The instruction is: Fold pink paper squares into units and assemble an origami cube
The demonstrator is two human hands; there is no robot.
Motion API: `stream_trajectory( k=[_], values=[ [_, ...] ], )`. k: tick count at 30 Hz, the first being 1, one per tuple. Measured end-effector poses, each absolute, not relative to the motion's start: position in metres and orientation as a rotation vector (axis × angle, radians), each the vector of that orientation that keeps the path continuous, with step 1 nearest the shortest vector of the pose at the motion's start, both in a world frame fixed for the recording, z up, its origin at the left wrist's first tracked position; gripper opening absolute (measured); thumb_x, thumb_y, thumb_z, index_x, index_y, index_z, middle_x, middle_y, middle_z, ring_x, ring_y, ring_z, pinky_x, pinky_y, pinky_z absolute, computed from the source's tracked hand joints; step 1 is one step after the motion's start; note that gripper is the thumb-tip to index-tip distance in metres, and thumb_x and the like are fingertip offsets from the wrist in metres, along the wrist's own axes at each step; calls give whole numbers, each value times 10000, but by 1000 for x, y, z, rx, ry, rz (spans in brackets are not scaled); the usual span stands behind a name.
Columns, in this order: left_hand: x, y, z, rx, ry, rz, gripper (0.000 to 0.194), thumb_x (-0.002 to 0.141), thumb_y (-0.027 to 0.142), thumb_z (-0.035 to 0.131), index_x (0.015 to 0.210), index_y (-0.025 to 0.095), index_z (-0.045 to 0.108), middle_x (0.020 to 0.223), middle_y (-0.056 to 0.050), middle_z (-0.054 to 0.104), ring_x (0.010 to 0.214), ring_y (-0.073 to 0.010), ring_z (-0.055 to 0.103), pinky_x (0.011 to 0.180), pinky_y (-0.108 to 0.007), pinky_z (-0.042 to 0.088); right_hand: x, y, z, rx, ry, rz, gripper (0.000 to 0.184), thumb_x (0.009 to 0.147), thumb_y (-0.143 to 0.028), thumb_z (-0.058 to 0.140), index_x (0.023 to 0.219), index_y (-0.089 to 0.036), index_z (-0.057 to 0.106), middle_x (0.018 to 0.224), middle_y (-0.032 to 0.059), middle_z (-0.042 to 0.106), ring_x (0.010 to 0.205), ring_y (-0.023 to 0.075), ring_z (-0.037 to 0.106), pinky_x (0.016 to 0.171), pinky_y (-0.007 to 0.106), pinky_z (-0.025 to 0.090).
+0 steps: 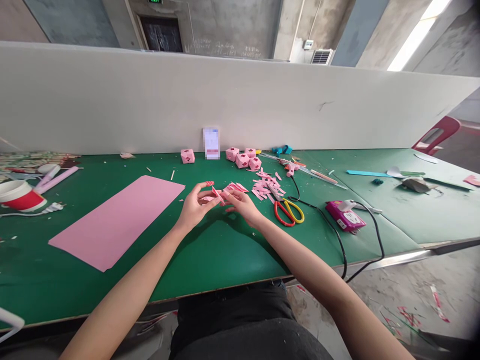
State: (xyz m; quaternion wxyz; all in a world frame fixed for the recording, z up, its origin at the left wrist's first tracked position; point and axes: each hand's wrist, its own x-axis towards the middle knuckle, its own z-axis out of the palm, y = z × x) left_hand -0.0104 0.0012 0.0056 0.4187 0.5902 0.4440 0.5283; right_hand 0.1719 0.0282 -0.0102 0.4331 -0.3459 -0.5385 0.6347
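Note:
Between my two hands, above the green tabletop, is a small folded piece of pink paper [217,195]. My left hand [195,204] pinches it from the left, its index finger arched over the top. From the other side the fingers of my right hand [242,204] close on the same paper. Just behind my right hand lie folded pink strips [235,187], and right of them spreads a heap of pink paper scraps [265,185]. Scissors [288,212] with one red and one yellow handle rest beside the heap.
A stack of pink sheets [120,220] lies at left. Pink paper cubes [243,160] and a phone [212,144] stand near the white partition [150,100]. A pink glue gun [291,168] trails a black cord to a purple power socket [345,216]. A paper cup [22,196] stands far left.

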Motion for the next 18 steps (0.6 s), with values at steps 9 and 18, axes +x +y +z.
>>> stream_trajectory(
  k=[9,18],
  values=[
    [-11,1,6,1587,1207,1299,648,726,467,829,1255,213,554,1119,-122,766,935,-269,752,814,-382,592,166,27,-14,-880,-1500,1313,489,724,-597,782,960,-178,690,925,47,707,819,160,662,705,282,531],
    [-9,-2,6,1615,1243,1279,522,788,342,719,1263,199,553,1016,-79,768,816,-214,741,740,-324,574,168,30,-15,-956,-1502,1360,515,818,-718,603,916,-212,621,852,33,693,753,185,701,592,277,511]
  ],
)
